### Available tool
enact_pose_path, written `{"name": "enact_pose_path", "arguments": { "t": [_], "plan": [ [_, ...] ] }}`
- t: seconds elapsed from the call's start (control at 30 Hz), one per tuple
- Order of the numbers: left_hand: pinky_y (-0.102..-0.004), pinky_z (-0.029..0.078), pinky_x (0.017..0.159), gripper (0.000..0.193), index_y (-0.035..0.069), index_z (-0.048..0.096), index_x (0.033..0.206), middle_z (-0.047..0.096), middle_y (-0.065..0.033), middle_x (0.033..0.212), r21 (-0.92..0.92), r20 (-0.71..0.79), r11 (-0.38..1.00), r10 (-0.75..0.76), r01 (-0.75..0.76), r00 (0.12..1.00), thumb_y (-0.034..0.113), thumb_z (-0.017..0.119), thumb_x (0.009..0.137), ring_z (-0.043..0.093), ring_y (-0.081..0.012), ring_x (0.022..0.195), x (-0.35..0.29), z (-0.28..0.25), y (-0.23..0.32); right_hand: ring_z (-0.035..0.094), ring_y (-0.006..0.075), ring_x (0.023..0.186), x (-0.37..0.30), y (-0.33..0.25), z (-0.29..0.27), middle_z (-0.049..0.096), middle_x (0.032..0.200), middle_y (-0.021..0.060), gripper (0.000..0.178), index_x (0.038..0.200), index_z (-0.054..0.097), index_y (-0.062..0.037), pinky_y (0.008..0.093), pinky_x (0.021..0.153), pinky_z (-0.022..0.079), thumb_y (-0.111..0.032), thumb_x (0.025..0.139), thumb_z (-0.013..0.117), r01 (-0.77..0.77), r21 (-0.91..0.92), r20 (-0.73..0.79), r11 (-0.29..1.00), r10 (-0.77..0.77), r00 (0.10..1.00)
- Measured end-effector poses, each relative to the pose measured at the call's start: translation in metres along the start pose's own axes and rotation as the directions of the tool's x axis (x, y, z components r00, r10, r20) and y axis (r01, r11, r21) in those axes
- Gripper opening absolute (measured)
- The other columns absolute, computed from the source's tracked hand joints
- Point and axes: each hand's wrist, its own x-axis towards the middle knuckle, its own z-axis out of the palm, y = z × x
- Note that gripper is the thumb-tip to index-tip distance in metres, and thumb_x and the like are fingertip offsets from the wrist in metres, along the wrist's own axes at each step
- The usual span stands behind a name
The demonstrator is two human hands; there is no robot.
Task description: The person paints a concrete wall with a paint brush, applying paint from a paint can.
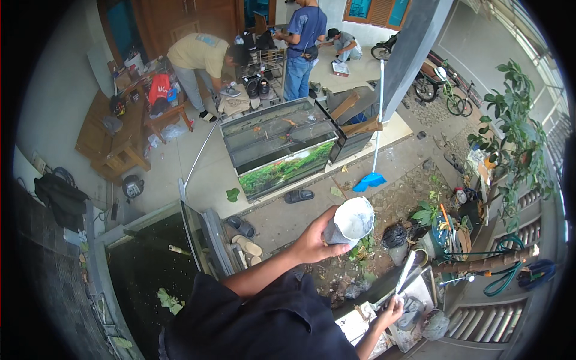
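Note:
My left hand [316,239] is wrapped round a small round tub [354,219], grey outside and coated white inside. The tub tilts so that its open top faces me. Lower and to the right, my right hand [389,314] grips a slim white stick-like tool [405,270] by its lower end; its exact kind I cannot make out. The tool points up and away, well apart from the tub. Below my right hand lies a white-smeared board [358,324], and next to it a grey crumpled bag [410,313].
A dark-water tank [147,270] stands at left; a glass aquarium [282,150] lies ahead. A blue broom [369,181] leans on a pillar [418,57]. Slippers [241,226] lie on the ground. Several people work beyond, one in a yellow shirt [200,54]. Plants [517,132] and a hose [507,267] are at right.

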Motion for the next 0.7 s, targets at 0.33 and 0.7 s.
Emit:
{"name": "enact_pose_path", "arguments": {
  "t": [0.33,0.7],
  "plan": [
    [-0.0379,0.05,0.1,0.084,0.002,0.054,0.136,0.067,-0.0131,0.123,0.508,-0.16,0.858,0.004,0.078,0.987,0.028,0.097,0.068,0.065,-0.0241,0.115,-0.014,-0.085,-0.002,0.061,0.011,0.087,-0.039,-0.171,0.123,0.069,0.098,0.0057,0.016,0.107,0.066,0.0041,0.0261,0.077,0.048,-0.001,0.093,0.072,0.384,-0.001,0.491,0.923,-0.335,0.804],
    [-0.0414,0.051,0.104,0.081,0.005,0.06,0.133,0.067,-0.013,0.129,0.596,0.051,0.8,-0.113,0.061,0.992,0.03,0.096,0.065,0.066,-0.0303,0.121,0.013,-0.092,-0.014,0.06,0.0263,0.06,-0.044,-0.237,0.152,0.061,0.073,0.0136,0.019,0.1,0.074,0.0037,0.0359,0.055,0.043,-0.002,0.082,0.078,0.745,-0.217,0.702,0.631,-0.43,0.568]
  ]
}}
